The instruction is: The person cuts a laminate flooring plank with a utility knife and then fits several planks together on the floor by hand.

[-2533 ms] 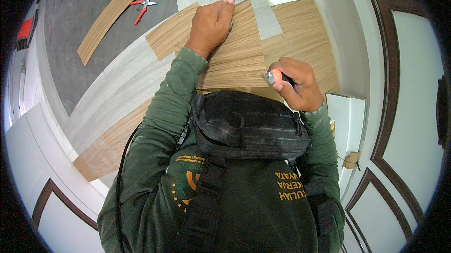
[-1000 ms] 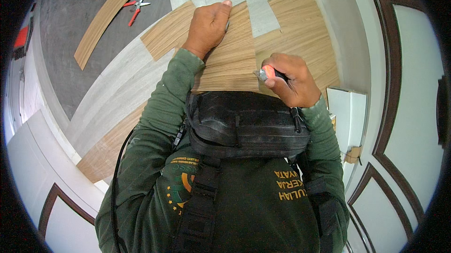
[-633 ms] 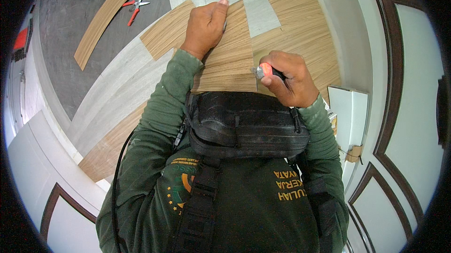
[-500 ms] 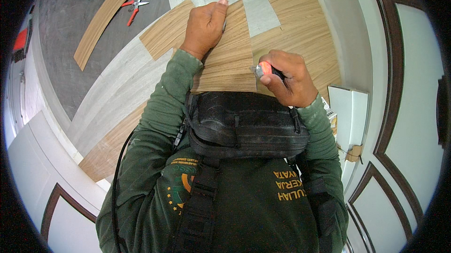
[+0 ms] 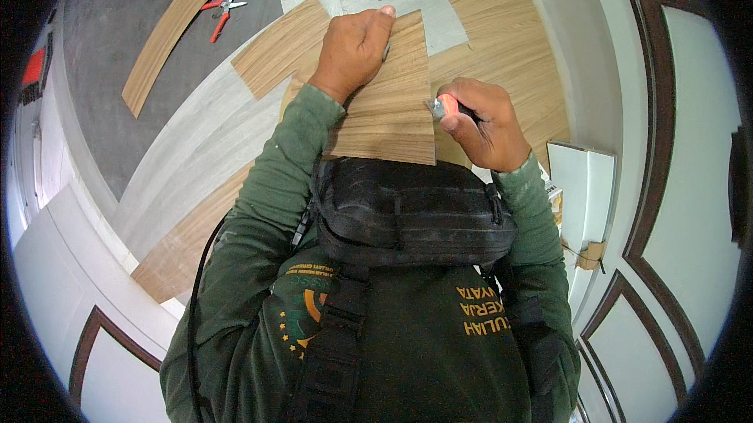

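My left hand [image 5: 351,50] is closed on a wood-grain vinyl plank [image 5: 392,105], its thumb along the far end. A small grey bit of something shows beside that thumb; I cannot make out what it is. The plank's near end lies by the black pouch on my chest. In the fist of my right hand [image 5: 494,129] is a utility knife [image 5: 448,105] with an orange and black body. Its metal tip points left, at the plank's right edge; whether it touches is too small to tell.
Wood-grain planks [image 5: 518,46] and grey planks [image 5: 188,144] cover part of the floor. Red-handled snips [image 5: 223,13] and a long loose strip [image 5: 169,38] lie on the dark floor [image 5: 102,54] at far left. A white box [image 5: 584,187] stands by the panelled door at right.
The plank and my left hand have shifted slightly to the right. My right hand has moved the knife a little right and farther away, along the plank's edge.
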Tool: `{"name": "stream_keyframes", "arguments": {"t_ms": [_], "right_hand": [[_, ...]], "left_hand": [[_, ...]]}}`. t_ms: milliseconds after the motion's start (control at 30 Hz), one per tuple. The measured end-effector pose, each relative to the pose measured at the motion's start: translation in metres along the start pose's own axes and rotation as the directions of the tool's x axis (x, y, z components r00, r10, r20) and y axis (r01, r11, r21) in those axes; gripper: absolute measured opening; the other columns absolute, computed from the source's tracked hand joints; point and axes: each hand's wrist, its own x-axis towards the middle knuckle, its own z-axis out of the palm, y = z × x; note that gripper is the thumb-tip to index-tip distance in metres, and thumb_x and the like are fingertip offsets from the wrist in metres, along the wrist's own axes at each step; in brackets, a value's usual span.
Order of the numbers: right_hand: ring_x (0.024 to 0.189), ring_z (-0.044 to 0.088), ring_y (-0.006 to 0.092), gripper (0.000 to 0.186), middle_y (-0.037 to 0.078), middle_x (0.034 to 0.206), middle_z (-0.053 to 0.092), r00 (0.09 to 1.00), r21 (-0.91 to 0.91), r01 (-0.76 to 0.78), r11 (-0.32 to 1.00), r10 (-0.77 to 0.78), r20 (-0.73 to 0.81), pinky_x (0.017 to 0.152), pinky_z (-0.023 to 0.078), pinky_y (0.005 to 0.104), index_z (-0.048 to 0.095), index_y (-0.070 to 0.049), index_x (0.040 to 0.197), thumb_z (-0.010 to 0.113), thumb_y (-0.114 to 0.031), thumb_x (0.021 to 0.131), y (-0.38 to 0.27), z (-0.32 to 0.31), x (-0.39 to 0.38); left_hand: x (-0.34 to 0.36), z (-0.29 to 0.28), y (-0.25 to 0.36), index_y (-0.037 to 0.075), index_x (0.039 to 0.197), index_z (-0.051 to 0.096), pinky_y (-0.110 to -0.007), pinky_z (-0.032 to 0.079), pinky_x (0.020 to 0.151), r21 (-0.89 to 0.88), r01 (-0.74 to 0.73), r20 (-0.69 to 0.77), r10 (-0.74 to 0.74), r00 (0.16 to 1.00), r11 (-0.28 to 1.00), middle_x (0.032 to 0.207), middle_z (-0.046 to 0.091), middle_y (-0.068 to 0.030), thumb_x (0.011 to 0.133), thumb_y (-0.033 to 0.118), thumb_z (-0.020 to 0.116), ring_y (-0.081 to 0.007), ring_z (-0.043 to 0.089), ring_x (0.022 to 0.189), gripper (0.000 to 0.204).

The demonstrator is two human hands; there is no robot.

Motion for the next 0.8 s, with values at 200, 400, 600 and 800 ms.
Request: {"name": "stream_keyframes", "arguments": {"t_ms": [200,400,600,800], "right_hand": [[0.065,0.06,0.0308,0.029,0.015,0.075,0.06,0.998,0.0,0.065,0.998,-0.065,-0.022,0.059,0.045,0.0376,0.064,-0.001,0.089,0.066,-0.03,0.09,0.008,0.0,0.003],[0.063,0.058,0.0291,0.028,0.015,0.074,0.06,0.998,0.005,0.013,1.0,-0.012,-0.062,0.058,0.045,0.0367,0.064,-0.001,0.089,0.067,-0.028,0.089,0.005,0.002,0.006],[0.063,0.058,0.0282,0.027,0.014,0.074,0.06,0.997,0.018,0.025,1.0,-0.024,-0.076,0.058,0.046,0.0357,0.066,-0.001,0.092,0.067,-0.027,0.089,0.014,0.005,0.008],[0.065,0.06,0.0266,0.028,0.015,0.076,0.061,0.993,-0.008,0.018,1.0,-0.019,-0.116,0.059,0.047,0.0351,0.066,0.001,0.094,0.068,-0.026,0.088,0.015,0.006,0.012]], "left_hand": [[0.001,0.001,0.001,-0.005,0.07,0.051,-0.038,0.035,0.053,-0.006,0.035,0.017,-0.035,0.999,0.999,0.057,0.044,-0.0119,0.102,0.027,0.05,-0.0171,0.037,0.055,0.045],[-0.002,0.005,0.002,-0.005,0.07,0.052,-0.037,0.035,0.053,-0.018,0.04,0.027,-0.039,0.999,0.999,0.056,0.044,-0.012,0.102,0.026,0.05,-0.0169,0.037,0.055,0.045],[-0.004,0.006,-0.002,-0.006,0.071,0.053,-0.038,0.037,0.054,-0.013,0.039,0.029,-0.038,0.999,0.999,0.057,0.047,-0.0136,0.102,0.026,0.05,-0.0177,0.039,0.055,0.044],[-0.003,0.006,-0.004,-0.003,0.07,0.059,-0.041,0.04,0.05,-0.003,-0.007,0.015,0.007,1.0,1.0,0.055,0.052,-0.0195,0.101,0.033,0.05,-0.0287,0.046,0.047,0.048]]}}
